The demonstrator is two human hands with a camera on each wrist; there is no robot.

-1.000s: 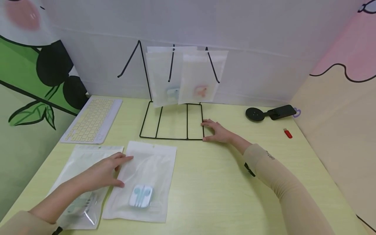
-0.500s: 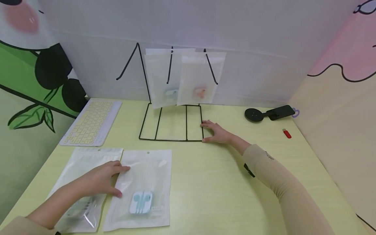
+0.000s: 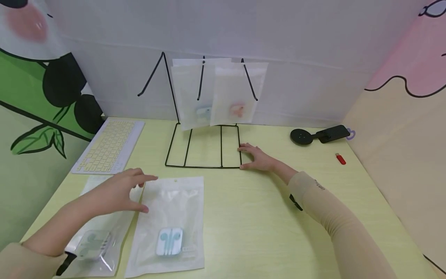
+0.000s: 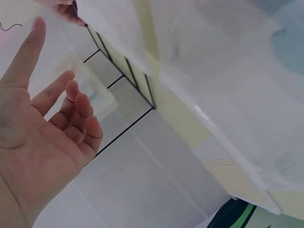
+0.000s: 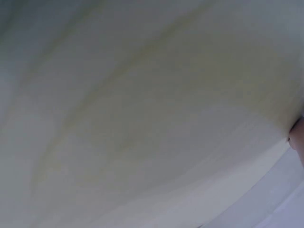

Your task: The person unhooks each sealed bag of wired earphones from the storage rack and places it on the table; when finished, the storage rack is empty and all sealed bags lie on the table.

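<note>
My left hand [image 3: 118,193] hovers over two white zip bags lying flat side by side, its index finger and thumb spread apart. The right-hand bag [image 3: 186,213], near those fingertips, contains white earphones in a square case [image 3: 169,241]. Partly covered by my hand and forearm, the left-hand bag [image 3: 120,228] holds a similar case [image 3: 92,244]. In the left wrist view the palm [image 4: 38,142] shows with nothing in it. My right hand [image 3: 259,158] rests with spread fingers at the front right corner of a black wire rack [image 3: 195,167].
Two bags hang on the rack's hooks, one with a bluish item [image 3: 203,112], one with a pinkish item [image 3: 237,109]. A keyboard [image 3: 109,145] lies at back left. At back right are a black folding stand [image 3: 318,135] and a red USB stick [image 3: 340,159].
The right-hand bag was turned straighter and shifted nearer. My left hand moved toward me with it, then rose off it and away from me. My right hand stayed at the rack.
</note>
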